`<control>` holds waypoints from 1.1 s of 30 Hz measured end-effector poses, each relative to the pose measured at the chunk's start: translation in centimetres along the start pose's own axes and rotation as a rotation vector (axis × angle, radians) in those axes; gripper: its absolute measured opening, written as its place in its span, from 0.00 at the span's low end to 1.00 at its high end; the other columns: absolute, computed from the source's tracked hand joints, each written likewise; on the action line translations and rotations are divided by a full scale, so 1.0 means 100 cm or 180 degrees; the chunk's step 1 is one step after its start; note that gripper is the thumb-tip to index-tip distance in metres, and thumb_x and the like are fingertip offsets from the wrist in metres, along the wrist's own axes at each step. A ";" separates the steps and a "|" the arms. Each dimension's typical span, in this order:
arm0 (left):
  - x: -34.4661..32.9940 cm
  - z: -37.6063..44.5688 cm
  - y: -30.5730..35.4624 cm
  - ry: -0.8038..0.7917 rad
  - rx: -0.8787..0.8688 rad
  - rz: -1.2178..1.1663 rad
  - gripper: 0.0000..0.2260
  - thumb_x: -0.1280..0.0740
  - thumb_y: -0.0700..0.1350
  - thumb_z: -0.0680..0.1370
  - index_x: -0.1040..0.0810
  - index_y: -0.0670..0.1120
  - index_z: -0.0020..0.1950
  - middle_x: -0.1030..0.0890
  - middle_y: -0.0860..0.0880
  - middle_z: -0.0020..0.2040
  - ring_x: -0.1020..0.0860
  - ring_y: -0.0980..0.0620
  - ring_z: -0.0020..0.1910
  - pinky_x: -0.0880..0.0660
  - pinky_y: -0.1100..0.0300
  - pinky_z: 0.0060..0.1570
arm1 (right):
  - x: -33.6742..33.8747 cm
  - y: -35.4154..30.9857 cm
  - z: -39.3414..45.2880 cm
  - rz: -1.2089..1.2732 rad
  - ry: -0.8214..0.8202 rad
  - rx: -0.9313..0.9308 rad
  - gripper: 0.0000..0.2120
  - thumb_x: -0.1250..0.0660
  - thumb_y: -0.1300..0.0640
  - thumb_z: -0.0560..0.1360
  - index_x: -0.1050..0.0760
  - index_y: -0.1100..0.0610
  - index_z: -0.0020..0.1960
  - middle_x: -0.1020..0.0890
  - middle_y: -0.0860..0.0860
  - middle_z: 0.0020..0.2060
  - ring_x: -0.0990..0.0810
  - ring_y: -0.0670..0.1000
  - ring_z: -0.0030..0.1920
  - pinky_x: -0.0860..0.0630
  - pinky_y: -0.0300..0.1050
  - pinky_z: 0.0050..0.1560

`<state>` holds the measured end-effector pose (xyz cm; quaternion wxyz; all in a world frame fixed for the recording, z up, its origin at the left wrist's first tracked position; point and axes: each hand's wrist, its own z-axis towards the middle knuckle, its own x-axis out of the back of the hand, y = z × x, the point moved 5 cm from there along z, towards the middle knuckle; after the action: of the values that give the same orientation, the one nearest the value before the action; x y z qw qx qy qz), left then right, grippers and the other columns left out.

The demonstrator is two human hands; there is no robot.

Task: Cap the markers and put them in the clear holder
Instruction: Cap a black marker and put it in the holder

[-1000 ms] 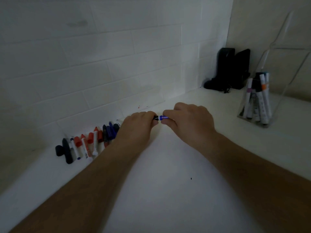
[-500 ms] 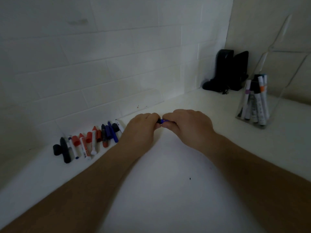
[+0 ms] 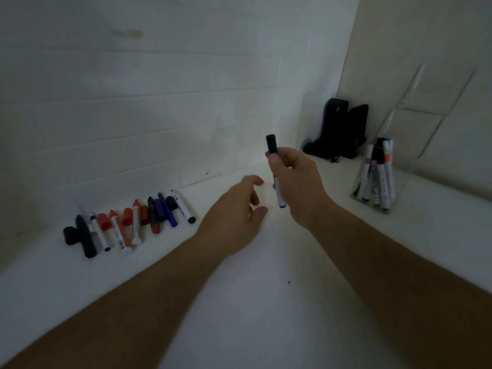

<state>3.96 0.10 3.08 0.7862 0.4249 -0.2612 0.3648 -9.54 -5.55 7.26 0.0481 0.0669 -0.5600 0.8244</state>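
- The right hand [image 3: 298,182] grips a capped marker [image 3: 275,173] nearly upright above the counter [image 3: 266,302], dark cap on top, fingers curled round its barrel.
- The left hand [image 3: 237,217] hovers just beside it, fingers loose and apart, holding nothing.
- A row of loose markers and caps [image 3: 130,222] lies along the counter's back edge by the wall.
- The clear holder [image 3: 378,179] stands near the counter's right back corner, several markers upright inside.
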 end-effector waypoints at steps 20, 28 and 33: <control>-0.016 -0.014 0.020 -0.0279 -0.1056 0.0536 0.16 0.35 0.48 0.77 0.28 0.59 0.64 0.24 0.58 0.48 0.26 0.57 0.47 0.26 0.59 0.48 | 0.208 -0.022 0.029 -0.3815 0.1083 0.0764 0.17 0.41 0.53 0.82 0.39 0.47 0.69 0.21 0.55 0.38 0.24 0.58 0.36 0.27 0.50 0.40; -0.015 -0.014 0.019 -0.0320 -0.0980 0.0496 0.16 0.36 0.47 0.78 0.29 0.58 0.66 0.24 0.58 0.49 0.27 0.58 0.48 0.28 0.62 0.49 | 0.188 0.019 0.025 -0.3534 0.0341 0.0759 0.22 0.37 0.47 0.81 0.35 0.50 0.73 0.20 0.52 0.56 0.20 0.55 0.53 0.23 0.52 0.53; -0.017 -0.012 0.014 -0.0305 -0.0933 0.0549 0.15 0.35 0.48 0.78 0.27 0.58 0.64 0.23 0.58 0.48 0.26 0.58 0.47 0.27 0.61 0.48 | 0.152 0.017 0.025 -0.3285 0.0062 0.1013 0.27 0.34 0.53 0.79 0.37 0.46 0.75 0.21 0.53 0.63 0.21 0.56 0.59 0.23 0.53 0.60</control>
<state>1.95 1.12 1.95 0.7922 0.2986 -0.3842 0.3683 -24.62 -8.47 9.16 0.4413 0.3322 -0.3221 0.7689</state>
